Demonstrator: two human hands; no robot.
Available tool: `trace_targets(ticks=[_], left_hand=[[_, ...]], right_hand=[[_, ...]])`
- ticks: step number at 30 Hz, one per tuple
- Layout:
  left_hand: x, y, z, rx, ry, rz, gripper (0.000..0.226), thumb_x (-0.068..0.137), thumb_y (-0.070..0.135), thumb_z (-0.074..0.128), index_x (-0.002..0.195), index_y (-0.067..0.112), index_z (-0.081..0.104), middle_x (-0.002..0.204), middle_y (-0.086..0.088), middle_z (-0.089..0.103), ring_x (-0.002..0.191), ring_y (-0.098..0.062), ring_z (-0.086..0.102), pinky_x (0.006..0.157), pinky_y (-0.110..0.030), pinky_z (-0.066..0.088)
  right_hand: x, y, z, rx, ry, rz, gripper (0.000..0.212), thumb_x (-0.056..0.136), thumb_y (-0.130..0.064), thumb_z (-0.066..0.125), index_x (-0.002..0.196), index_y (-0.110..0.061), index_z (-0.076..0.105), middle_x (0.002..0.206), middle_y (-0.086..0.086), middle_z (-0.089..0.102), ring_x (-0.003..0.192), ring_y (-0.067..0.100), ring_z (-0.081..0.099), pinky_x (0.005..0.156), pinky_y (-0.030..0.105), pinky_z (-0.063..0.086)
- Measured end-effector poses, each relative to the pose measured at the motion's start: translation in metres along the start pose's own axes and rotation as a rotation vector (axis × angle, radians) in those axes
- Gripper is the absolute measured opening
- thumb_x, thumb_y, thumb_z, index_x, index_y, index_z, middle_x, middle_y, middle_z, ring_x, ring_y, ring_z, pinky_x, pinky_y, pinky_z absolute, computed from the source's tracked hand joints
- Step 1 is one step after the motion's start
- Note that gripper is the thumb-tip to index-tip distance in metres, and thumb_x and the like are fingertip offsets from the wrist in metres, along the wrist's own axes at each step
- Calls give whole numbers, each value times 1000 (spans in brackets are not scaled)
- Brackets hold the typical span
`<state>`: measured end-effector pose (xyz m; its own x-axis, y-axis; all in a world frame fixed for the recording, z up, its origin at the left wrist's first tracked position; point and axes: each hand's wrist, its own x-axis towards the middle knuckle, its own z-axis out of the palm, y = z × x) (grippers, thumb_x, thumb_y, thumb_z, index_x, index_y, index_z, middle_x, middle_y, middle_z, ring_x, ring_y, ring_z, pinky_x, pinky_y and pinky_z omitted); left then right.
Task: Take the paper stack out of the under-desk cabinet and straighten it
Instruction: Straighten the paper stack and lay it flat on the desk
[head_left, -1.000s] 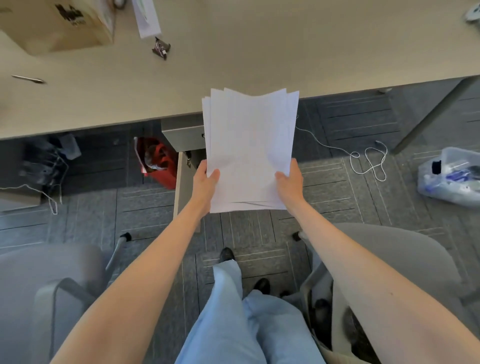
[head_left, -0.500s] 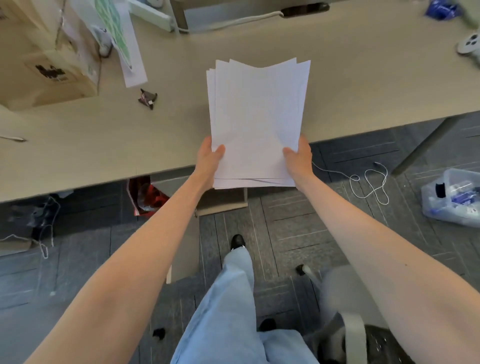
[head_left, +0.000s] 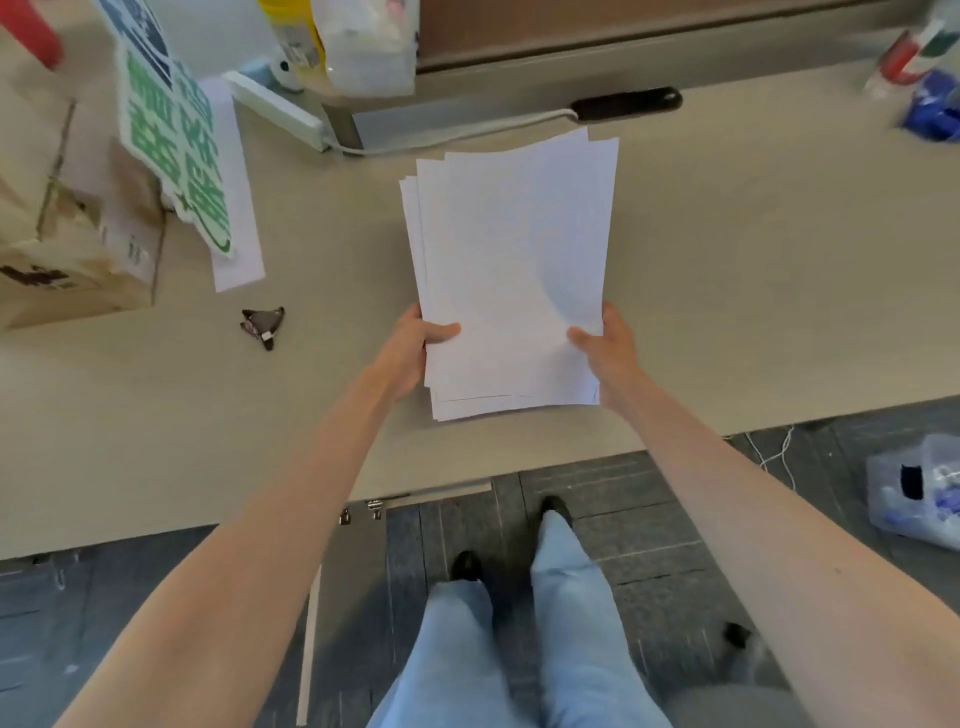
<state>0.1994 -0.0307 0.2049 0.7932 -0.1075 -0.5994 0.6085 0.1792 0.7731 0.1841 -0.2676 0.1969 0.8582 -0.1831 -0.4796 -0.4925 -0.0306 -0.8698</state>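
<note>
Beige counter (head_left: 727, 312) below; left hand (head_left: 410, 353) and right hand (head_left: 608, 348) each grip pinching paper stack (head_left: 511, 270) side edges. Light, floppy, slippery sheets, fanned; likely best held near bottom corners.

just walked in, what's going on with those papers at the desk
A person holds a loose stack of white paper sheets over the beige desk top, left hand and right hand gripping its near corners. The sheets are fanned and uneven, not yet straightened. A small dark binder clip lies to the left.

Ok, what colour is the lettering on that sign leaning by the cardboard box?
Green, with a white border, on the sign; seen in the head view.
</note>
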Motion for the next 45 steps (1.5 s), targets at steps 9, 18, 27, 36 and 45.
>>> trace_targets(ticks=[9,18,27,36,45], left_hand=[[64,57,36,-91,-45,-19,44,92,31,59,131,10,59,128,-7,67,116,-24,65,99,-41,50],[91,76,51,-15,111,164,39,92,17,61,130,8,56,133,-10,62,120,-25,62,105,-46,46],[82,83,53,126,112,355,42,72,5,75,111,16,65,117,-11,67,108,-23,66,89,-31,54],[53,130,45,443,-104,258,44,81,5,70,115,33,67,108,23,71,101,7,64,85,-7,48],[52,144,57,228,45,465,37,73,2,76,100,24,63,90,15,74,85,1,70,76,-17,55]], right_hand=[[100,-52,-33,9,-260,30,49,88,-1,58,133,-21,54,131,2,64,120,25,60,100,42,49],[146,-86,-31,-12,-256,-11,46,74,9,70,118,-1,61,116,15,69,99,30,69,85,41,58],[158,-100,-37,-14,-242,-192,38,66,5,77,101,-5,68,94,7,70,79,9,69,73,27,56],[146,-164,-61,-310,-645,-225,33,78,-5,72,111,-5,65,102,0,67,88,6,64,70,7,46],[131,-178,-49,-179,-546,-303,48,75,-3,77,114,-25,61,111,-5,70,99,3,68,82,21,55]])
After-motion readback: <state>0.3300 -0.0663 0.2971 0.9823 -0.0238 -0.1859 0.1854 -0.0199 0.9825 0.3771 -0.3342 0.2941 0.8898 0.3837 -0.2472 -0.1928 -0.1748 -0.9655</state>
